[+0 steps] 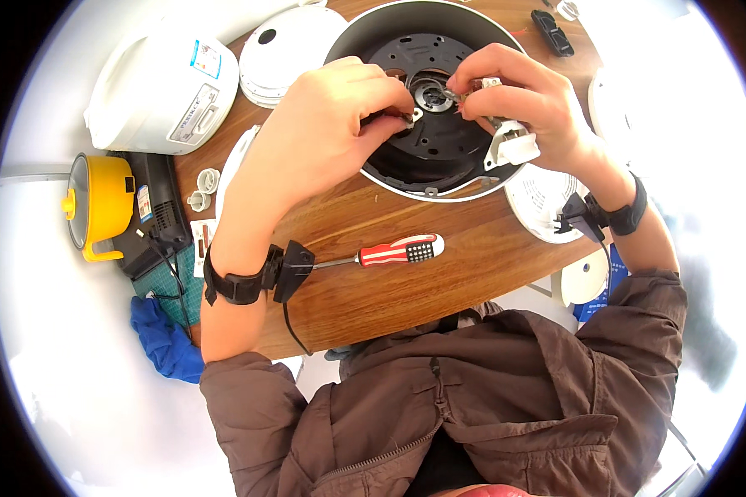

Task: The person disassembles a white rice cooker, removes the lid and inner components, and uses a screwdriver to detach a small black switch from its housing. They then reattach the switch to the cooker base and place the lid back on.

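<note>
A round rice cooker body (378,174) lies open in front of me. Inside it are a black perforated metal base (429,51) and a round central part (433,98). My left hand (327,124) is closed over the cooker's left side, pinching a small light metal tab (414,119); the rest of that part is hidden by the fingers. My right hand (539,99) is closed over the right side, with thin wires pinched at its fingertips. A white power socket (514,147) hangs beneath its palm, over the rim.
A red-and-white screwdriver (402,249) lies on the wooden table (365,306) beside my left wrist. Around stand a white rice cooker (162,91), a round white cover (286,54), a vented white plate (543,203), a yellow pot (108,199) and a black case (552,33).
</note>
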The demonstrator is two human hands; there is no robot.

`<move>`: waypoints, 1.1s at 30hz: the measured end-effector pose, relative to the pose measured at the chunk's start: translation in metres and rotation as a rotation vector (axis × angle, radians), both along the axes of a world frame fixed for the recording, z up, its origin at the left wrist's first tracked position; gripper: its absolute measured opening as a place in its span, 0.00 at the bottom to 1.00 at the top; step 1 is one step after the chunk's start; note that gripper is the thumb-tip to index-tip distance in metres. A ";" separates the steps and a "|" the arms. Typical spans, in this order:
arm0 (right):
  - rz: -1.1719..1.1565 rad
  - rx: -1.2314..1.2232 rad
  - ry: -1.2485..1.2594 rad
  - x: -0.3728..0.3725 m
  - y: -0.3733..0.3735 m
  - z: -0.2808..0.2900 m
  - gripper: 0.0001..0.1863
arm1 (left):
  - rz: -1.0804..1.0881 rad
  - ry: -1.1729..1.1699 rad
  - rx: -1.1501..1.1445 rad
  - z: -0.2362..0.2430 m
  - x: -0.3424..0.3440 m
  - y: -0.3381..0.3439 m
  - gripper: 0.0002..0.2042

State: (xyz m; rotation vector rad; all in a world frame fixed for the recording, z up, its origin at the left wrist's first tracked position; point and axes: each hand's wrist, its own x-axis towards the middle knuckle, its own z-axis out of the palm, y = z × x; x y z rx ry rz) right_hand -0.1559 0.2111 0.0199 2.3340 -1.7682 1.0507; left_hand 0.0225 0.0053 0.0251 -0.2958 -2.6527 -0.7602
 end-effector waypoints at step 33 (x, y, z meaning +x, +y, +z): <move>-0.027 0.242 -0.112 -0.003 -0.019 0.016 0.31 | 0.122 0.016 0.059 -0.007 0.004 0.014 0.09</move>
